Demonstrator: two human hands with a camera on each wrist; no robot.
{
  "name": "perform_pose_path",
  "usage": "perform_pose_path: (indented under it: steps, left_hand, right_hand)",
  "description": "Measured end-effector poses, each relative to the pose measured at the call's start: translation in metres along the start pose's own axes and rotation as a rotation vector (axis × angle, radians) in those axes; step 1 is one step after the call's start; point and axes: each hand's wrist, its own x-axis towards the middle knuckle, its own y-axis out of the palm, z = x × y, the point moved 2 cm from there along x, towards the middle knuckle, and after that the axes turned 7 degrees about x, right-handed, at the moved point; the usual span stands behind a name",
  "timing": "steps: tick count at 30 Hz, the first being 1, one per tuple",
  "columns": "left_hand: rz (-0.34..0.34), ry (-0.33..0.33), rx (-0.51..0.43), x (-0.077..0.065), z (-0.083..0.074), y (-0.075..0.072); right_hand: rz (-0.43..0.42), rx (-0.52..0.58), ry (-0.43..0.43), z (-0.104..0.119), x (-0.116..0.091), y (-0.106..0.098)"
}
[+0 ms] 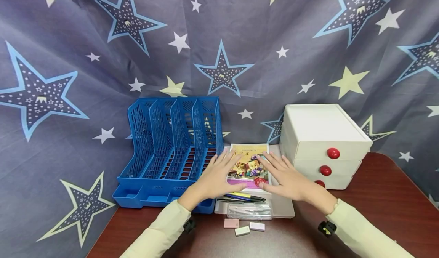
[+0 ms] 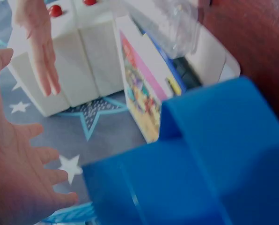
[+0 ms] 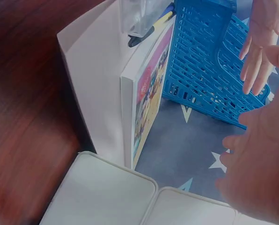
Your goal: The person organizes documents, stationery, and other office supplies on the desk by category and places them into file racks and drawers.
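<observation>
A picture book (image 1: 248, 164) with a yellow and pink cover lies on a pale flat board or box (image 1: 284, 208). My left hand (image 1: 214, 176) hovers over the book's left side, its fingers spread and nothing in its grasp. Opposite it, with fingers likewise extended and holding nothing, my right hand (image 1: 288, 178) is over the book's right edge. Both wrist views show the palms raised off the book. Just in front of the book lie several pens (image 1: 243, 198) and a clear plastic case (image 1: 249, 211); what the case holds is hard to make out.
A blue file rack (image 1: 147, 191) with upright dividers stands to the left. On the right is a white drawer unit (image 1: 326, 124) with red knobs. Pink (image 1: 231, 223), pale green (image 1: 242, 231) and lilac (image 1: 257, 226) erasers lie near the front of the brown table (image 1: 384, 212).
</observation>
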Motion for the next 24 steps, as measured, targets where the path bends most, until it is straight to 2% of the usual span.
perform_pose_path:
  steps: [7,16,20,24]
  left_hand:
    - [-0.071,-0.066,-0.054,-0.007,0.02,-0.026]
    - [-0.191,-0.1,-0.027,-0.026,0.057,-0.056]
    - [-0.261,-0.12,0.023,-0.042,0.076,-0.06]
    - [-0.303,-0.115,0.097,-0.06,0.095,-0.057]
  right_hand:
    - [-0.017,0.009,-0.009,0.003,0.004,-0.008]
    - [-0.02,-0.019,-0.031,0.013,0.012,-0.027]
    - [-0.024,-0.013,-0.028,0.017,0.015,-0.035]
    - [-0.037,-0.013,-0.032,0.021,0.02,-0.041]
